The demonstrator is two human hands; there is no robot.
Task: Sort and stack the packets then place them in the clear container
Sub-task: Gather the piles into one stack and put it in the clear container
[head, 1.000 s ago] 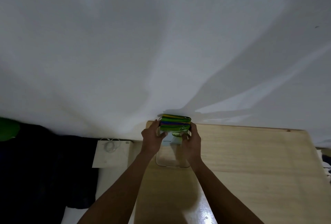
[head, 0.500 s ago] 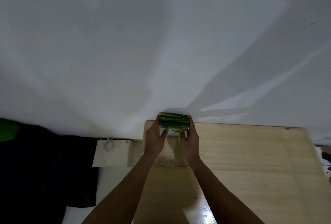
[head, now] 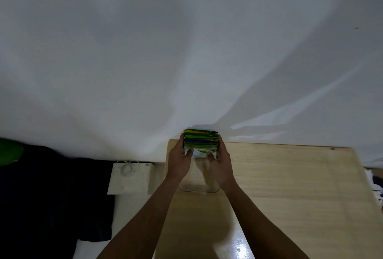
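Observation:
A stack of packets (head: 201, 139) in green, yellow and blue is squeezed between both hands near the far left corner of the wooden table (head: 290, 186). My left hand (head: 178, 159) grips the stack's left side and my right hand (head: 222, 162) grips its right side. The clear container (head: 198, 188) stands on the table right under the hands, with its near rim showing between the wrists. The stack's lower part looks level with the container's far end; how deep it sits inside I cannot tell.
A white wall rises right behind the table's far edge. Left of the table a white paper bag (head: 129, 178) with a cord handle stands on the floor beside dark cloth (head: 51, 196). A green object (head: 9, 153) shows at the left border.
Both hands with the stack have shifted slightly away from me, toward the wall, and closed in tighter on the packets. The container has stayed where it was.

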